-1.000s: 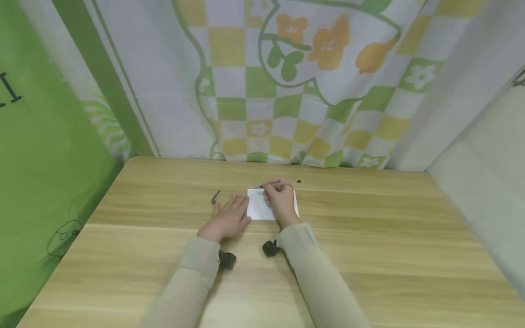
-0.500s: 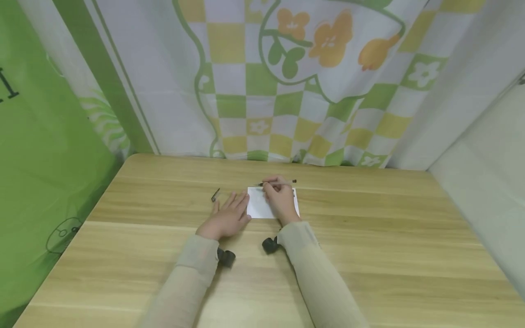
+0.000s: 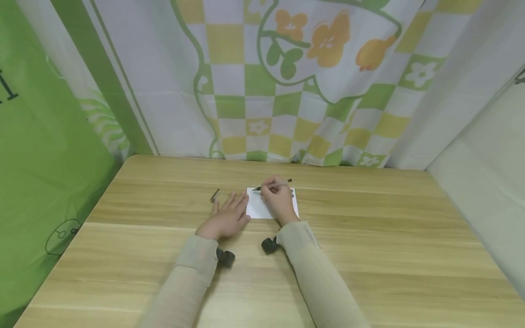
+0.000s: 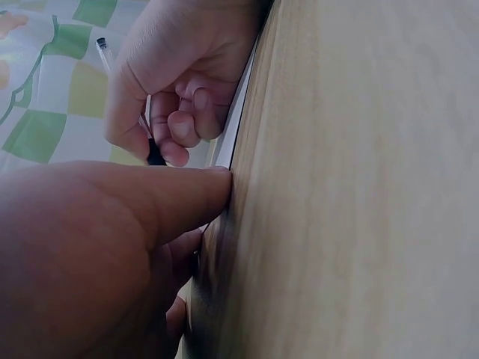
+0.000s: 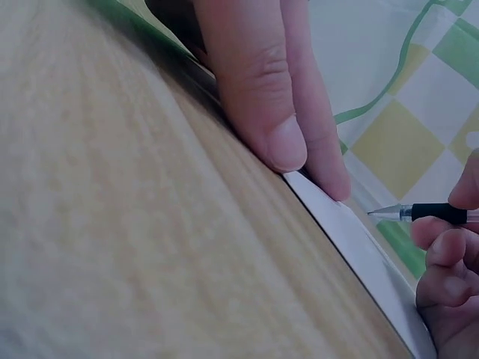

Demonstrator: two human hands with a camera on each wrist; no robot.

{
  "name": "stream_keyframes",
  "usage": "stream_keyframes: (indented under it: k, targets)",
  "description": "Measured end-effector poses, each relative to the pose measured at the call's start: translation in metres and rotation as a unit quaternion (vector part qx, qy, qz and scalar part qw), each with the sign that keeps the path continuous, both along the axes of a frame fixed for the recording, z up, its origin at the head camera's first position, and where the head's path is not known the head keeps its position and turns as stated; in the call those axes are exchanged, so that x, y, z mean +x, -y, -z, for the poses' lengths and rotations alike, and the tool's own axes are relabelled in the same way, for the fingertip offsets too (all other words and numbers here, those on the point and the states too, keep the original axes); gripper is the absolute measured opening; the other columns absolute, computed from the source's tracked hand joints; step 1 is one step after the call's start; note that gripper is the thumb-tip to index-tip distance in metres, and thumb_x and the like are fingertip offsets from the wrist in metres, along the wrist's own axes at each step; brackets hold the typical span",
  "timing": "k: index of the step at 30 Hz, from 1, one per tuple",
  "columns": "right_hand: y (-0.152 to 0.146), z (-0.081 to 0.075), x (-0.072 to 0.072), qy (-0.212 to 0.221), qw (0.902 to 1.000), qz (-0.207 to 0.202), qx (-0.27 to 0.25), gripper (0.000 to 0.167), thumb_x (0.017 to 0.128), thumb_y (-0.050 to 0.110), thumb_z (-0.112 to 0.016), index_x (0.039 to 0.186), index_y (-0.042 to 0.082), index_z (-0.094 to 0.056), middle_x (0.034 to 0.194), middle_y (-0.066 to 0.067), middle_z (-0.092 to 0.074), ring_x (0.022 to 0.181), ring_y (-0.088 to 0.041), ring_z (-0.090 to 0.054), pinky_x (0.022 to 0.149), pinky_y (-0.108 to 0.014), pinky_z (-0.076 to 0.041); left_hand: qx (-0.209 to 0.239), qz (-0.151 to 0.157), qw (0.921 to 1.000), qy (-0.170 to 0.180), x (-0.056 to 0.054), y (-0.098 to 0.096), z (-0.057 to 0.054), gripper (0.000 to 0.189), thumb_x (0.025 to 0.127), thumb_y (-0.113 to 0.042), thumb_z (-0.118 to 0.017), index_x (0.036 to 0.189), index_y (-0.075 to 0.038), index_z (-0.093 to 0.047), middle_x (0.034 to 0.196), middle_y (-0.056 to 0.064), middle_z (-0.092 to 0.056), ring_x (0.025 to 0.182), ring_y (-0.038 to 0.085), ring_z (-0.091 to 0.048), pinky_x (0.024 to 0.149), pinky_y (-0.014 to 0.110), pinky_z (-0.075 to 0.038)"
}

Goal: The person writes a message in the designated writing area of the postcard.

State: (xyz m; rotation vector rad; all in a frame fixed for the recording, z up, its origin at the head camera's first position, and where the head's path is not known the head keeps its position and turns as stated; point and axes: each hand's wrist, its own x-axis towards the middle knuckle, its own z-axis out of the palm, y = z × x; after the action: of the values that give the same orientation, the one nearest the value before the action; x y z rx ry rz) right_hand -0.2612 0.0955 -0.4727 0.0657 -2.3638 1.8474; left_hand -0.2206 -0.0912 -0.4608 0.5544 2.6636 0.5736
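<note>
A small white sheet of paper (image 3: pixel 256 209) lies on the wooden table. My right hand (image 3: pixel 280 200) pinches a gel pen (image 3: pixel 276 185) with a clear barrel and black grip. In the head view the pen slants over the paper, its point near the upper left corner. The right wrist view shows the pen point bare; whether it touches the paper I cannot tell. My left hand (image 3: pixel 227 217) rests flat at the paper's left edge, fingers spread, with the thumb (image 5: pixel 281 138) and a fingertip on the sheet. A pen cap (image 3: pixel 215 195) lies just beyond the left fingers.
Black wrist cameras (image 3: pixel 226 258) hang under both sleeves, close to the tabletop. A checkered curtain (image 3: pixel 258 105) hangs behind the table's far edge, with a green cloth (image 3: pixel 49 150) on the left. Bare wood (image 3: pixel 389 246) stretches to the right.
The pen has moved slightly left and nearer to me, its point passing from the paper's far edge to over the upper left corner. The left hand and the cap stay in place.
</note>
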Motion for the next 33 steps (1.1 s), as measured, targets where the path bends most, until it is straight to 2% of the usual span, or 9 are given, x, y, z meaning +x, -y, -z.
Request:
stream_keyframes:
  k: [6,11,18,25,33]
  targets:
    - [0.0009,0.0002,0.0015,-0.006,0.9993,-0.006,0.036,0.004,0.089,0.015,-0.065,0.091,0.011,-0.067,0.092,-0.004,-0.069,0.088,-0.018,-0.064,0.087,-0.035,-0.054,-0.002,0.002,1.0000,-0.001,0.0003,0.0003,0.0012,0.068,0.109,-0.046,-0.035,0.164,-0.015,-0.009,0.169,-0.002,0.005,0.155,0.028,0.009,0.116,0.066,0.014]
    - [0.0023,-0.0012,0.0022,-0.007,0.9991,-0.008,0.041,0.005,0.089,0.015,-0.065,0.091,0.011,-0.067,0.094,-0.004,-0.070,0.092,-0.020,-0.065,0.091,-0.039,-0.054,-0.003,-0.005,1.0000,0.001,0.0008,0.0005,0.0007,0.069,0.109,-0.046,-0.035,0.164,-0.017,-0.007,0.169,-0.003,0.005,0.155,0.027,0.009,0.116,0.066,0.014]
    - [0.0011,-0.0008,0.0023,-0.005,0.9984,-0.007,0.056,0.005,0.090,0.016,-0.064,0.091,0.013,-0.066,0.093,-0.004,-0.069,0.090,-0.020,-0.063,0.087,-0.037,-0.053,-0.001,-0.004,1.0000,0.000,0.0007,-0.0002,0.0013,0.068,0.108,-0.047,-0.035,0.164,-0.018,-0.008,0.169,-0.004,0.005,0.155,0.026,0.009,0.116,0.065,0.014]
    - [0.0011,0.0001,0.0019,-0.007,0.9979,-0.002,0.065,0.004,0.088,0.016,-0.064,0.090,0.013,-0.066,0.091,-0.003,-0.067,0.086,-0.019,-0.061,0.080,-0.034,-0.052,-0.002,-0.006,1.0000,0.003,0.0025,-0.0017,-0.0035,0.068,0.109,-0.046,-0.035,0.164,-0.017,-0.008,0.169,-0.004,0.004,0.155,0.025,0.009,0.117,0.064,0.015]
    - [0.0020,-0.0017,0.0027,-0.007,0.9977,0.004,0.068,0.006,0.089,0.017,-0.064,0.091,0.012,-0.067,0.092,-0.003,-0.067,0.087,-0.019,-0.060,0.081,-0.033,-0.051,-0.001,-0.006,1.0000,0.005,0.0016,-0.0012,-0.0027,0.068,0.108,-0.046,-0.035,0.164,-0.017,-0.009,0.169,-0.004,0.005,0.155,0.026,0.009,0.117,0.064,0.015]
